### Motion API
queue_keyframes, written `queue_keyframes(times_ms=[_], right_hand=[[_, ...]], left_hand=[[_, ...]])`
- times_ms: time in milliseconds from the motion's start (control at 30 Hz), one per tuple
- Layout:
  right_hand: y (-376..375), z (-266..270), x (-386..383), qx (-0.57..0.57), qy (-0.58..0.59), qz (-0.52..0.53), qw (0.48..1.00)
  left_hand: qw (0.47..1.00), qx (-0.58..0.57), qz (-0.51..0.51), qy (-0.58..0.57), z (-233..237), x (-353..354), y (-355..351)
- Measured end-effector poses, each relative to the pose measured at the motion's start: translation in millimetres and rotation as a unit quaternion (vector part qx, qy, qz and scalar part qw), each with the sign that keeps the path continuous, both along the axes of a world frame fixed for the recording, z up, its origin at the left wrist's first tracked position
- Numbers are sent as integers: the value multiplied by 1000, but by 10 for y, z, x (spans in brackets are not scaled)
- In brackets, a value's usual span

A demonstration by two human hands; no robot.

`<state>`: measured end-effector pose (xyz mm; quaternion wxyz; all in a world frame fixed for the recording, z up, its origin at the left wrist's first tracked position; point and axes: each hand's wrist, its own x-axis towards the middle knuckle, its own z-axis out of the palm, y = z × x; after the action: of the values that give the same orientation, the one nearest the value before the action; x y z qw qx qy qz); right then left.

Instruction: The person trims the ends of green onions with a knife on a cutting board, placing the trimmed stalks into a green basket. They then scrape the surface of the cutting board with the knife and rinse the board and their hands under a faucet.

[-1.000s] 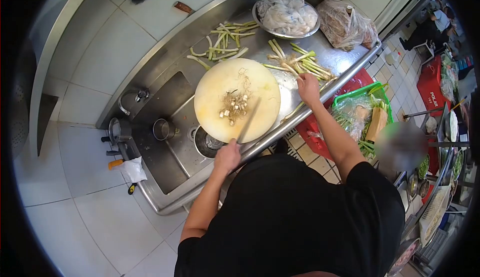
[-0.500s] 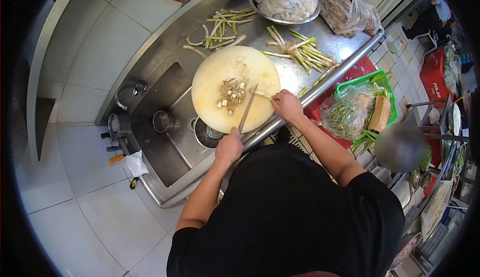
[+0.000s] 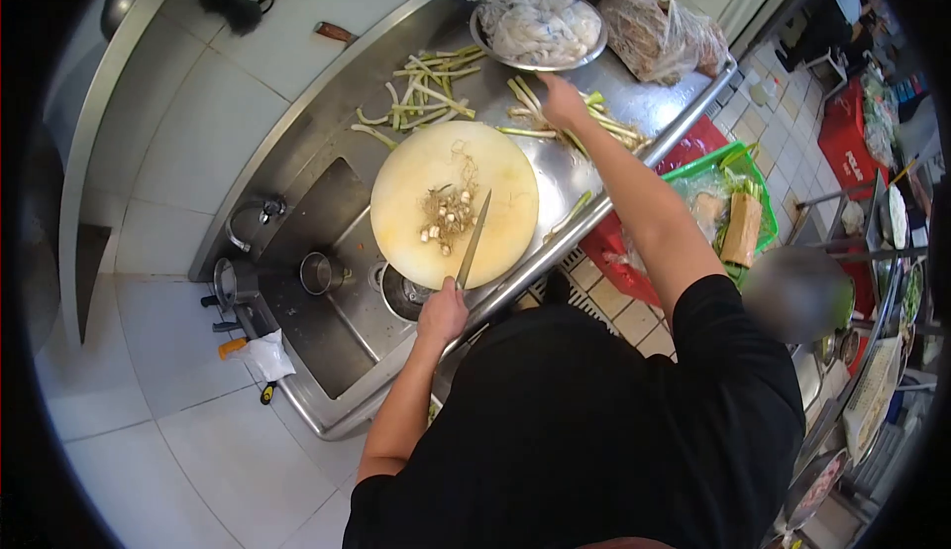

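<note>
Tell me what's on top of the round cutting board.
On the cutting board sits a pile of white, rooty stalk ends. The left hand holds a knife over it. The surface beneath the pile is hidden.

We wear a plain black shirt (image 3: pixel 555 420) with short, loose sleeves (image 3: pixel 711 321); our left hand (image 3: pixel 443 312) and right hand (image 3: pixel 564 103) are bare.

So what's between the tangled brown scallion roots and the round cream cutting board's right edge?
In the head view, a grey metal knife blade, held by the left hand.
</note>
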<state>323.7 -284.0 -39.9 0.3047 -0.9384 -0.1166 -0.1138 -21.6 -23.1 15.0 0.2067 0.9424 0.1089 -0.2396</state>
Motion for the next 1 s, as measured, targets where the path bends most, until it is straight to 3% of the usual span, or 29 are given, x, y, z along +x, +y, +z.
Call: queue_keyframes(times_ms=[33, 100, 300, 367, 400, 467, 500, 567, 700, 800, 867, 933, 1000], right_hand=[[-205, -359, 114, -72, -52, 22, 996], [-443, -197, -121, -164, 176, 39, 970], [-402, -275, -273, -301, 131, -36, 944], [-432, -311, -238, -363, 16, -30, 931], [-432, -274, -215, -361, 19, -34, 932], [-408, -31, -145, -196, 8, 18, 980], [-379, 154, -158, -198, 8, 17, 980], [-288, 589, -236, 98, 88, 14, 991], [-408, 965, -469, 207, 137, 132, 960], [-513, 1189, -743, 133, 98, 198, 966], [-470, 963, -766, 195, 94, 254, 943], [-341, 748, -822, 343, 366, 221, 836], [-28, 791, -1131, 413, 444, 178, 775]], left_hand=[[1000, -1, 9, 11, 66, 0, -35], [999, -6, 26, 22, 61, -19, -59], [999, -3, 38, 36, 143, -66, -47], [999, -5, 25, 22, 106, -77, 5], [1000, -4, 20, 23, 117, -89, 16], [1000, -8, 22, 16, 140, -67, 39], [1000, -10, 21, 15, 131, -58, 46], [999, -39, 14, -2, 108, -78, 90], [998, -59, 25, -18, 69, -93, 151], [989, -111, 79, -61, 39, -71, 170], [964, -205, 138, -101, 96, 7, 161], [958, -225, 142, -111, 88, 136, 120], [960, -243, 76, -118, 35, 267, 55]])
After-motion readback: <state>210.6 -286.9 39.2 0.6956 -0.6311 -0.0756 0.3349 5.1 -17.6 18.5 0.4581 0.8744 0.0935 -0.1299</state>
